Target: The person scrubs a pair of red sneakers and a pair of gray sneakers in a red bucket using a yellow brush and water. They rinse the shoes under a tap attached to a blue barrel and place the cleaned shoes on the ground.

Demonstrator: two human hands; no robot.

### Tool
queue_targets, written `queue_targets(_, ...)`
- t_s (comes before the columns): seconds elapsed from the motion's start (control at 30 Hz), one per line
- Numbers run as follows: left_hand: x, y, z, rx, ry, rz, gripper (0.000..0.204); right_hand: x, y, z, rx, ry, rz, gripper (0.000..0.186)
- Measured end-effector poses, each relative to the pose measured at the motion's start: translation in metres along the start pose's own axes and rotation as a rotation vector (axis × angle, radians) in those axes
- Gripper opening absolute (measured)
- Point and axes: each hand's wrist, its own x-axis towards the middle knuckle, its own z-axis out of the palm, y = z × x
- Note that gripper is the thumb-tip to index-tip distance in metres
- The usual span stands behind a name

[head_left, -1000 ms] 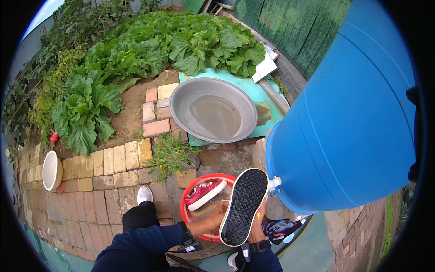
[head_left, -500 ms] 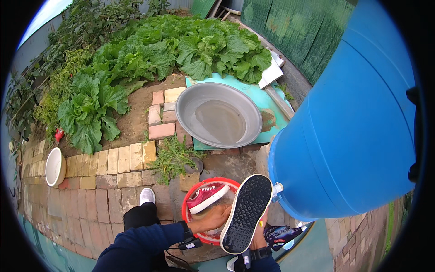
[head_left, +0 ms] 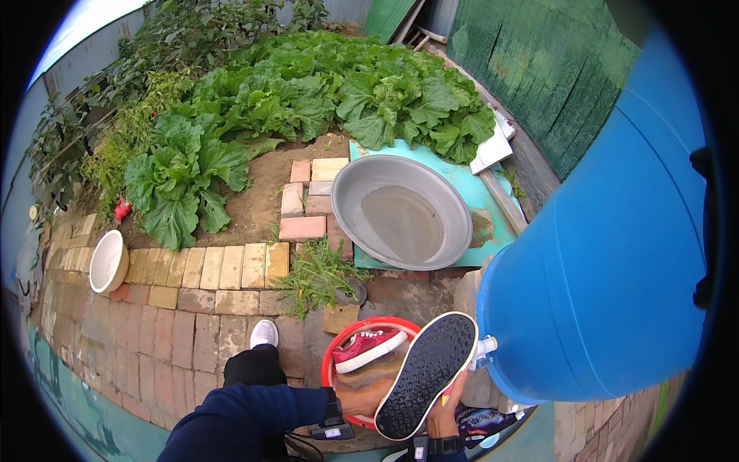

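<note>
A shoe (head_left: 429, 375) is tilted up over the basin, its black patterned sole with a pale rim facing me. My right hand (head_left: 442, 416) is closed round its right side. Something small, yellow and pink (head_left: 446, 396) shows by that hand; I cannot make out what it is. My left hand (head_left: 365, 399) reaches across the basin to the shoe's left edge, its fingers hidden behind the sole. In the red-rimmed basin (head_left: 327, 369) lies a red shoe (head_left: 368, 349) with white laces and a white sole, above murky water.
A tall blue barrel (head_left: 585, 254) with a white tap (head_left: 485, 346) stands close on the right. Beyond the basin, a large grey tub (head_left: 339, 202) holds shallow water. A white bowl (head_left: 109, 262) sits at left on the brick paving. Leafy cabbages (head_left: 308, 100) fill the far bed.
The view has shifted, so the scene sits lower and further right. My left hand has slipped further behind the sole, hiding its fingers. The shoe remains in my right hand.
</note>
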Motion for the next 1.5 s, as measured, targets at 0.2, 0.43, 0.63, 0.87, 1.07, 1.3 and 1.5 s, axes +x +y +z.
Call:
queue_targets(0.2, 0.006, -0.009, -0.017, -0.094, -0.288, 0.012, 0.033, 0.004, -0.001, -0.005, 0.014, -0.145, 0.042, 0.06)
queue_targets(0.43, -0.011, 0.007, -0.013, -0.032, -0.339, -0.044, 0.033, 0.008, -0.052, -0.023, -0.218, -0.408, 0.116, 0.046)
queue_targets(0.63, -0.02, 0.021, -0.004, 0.007, -0.288, -0.014, 0.034, 0.012, -0.055, -0.028, -0.385, -0.278, -0.007, 0.041)
queue_targets(0.87, -0.013, 0.014, 0.0, 0.299, -0.031, 0.04, 0.038, 0.022, -0.011, -0.026, 0.039, -0.255, 0.051, 0.053)
queue_targets(1.07, -0.007, 0.004, -0.005, 0.226, -0.059, 0.076, 0.04, 0.027, -0.003, -0.026, 0.123, -0.07, 0.066, 0.052)
queue_targets(1.3, -0.003, 0.004, -0.001, 0.173, -0.064, 0.046, 0.042, 0.024, 0.0, -0.025, 0.086, -0.089, 0.088, 0.052)
queue_targets(1.5, 0.002, -0.007, -0.005, 0.207, 0.006, 0.032, 0.043, 0.022, 0.005, -0.027, 0.084, -0.087, 0.091, 0.052)
